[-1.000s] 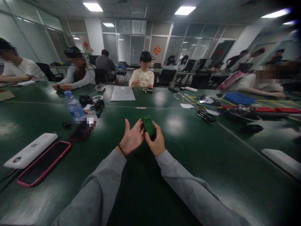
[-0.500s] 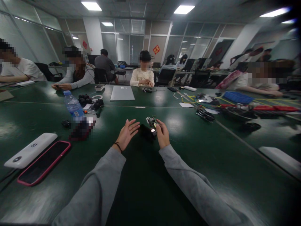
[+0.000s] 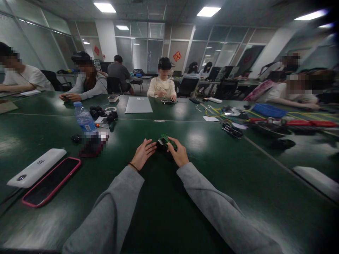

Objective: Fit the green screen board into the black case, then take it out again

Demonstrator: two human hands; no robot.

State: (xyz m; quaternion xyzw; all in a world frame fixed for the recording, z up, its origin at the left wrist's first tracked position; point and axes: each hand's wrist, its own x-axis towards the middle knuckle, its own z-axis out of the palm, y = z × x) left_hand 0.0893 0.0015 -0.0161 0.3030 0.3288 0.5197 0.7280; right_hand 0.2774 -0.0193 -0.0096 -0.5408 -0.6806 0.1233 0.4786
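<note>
Between the thumb and fingers of my right hand (image 3: 179,151) is a green circuit board (image 3: 167,141), held just above the table, with a pale part at its left end. My left hand (image 3: 143,153) is open beside it, fingers apart and palm turned toward the board, holding nothing. A dark band circles the left wrist. Beneath the board there is a dark patch; whether it is shadow or another part I cannot make out.
On the green table (image 3: 159,197), a water bottle (image 3: 84,118), a pink-edged phone (image 3: 51,181) and a white power bank (image 3: 37,167) lie to the left. A silver laptop (image 3: 138,104) is ahead. Cables and a blue tray (image 3: 269,110) lie right. Several people sit around.
My right hand has shifted slightly left and turned the circuit board, so its green face shows more. My left hand stays open in nearly the same place.
</note>
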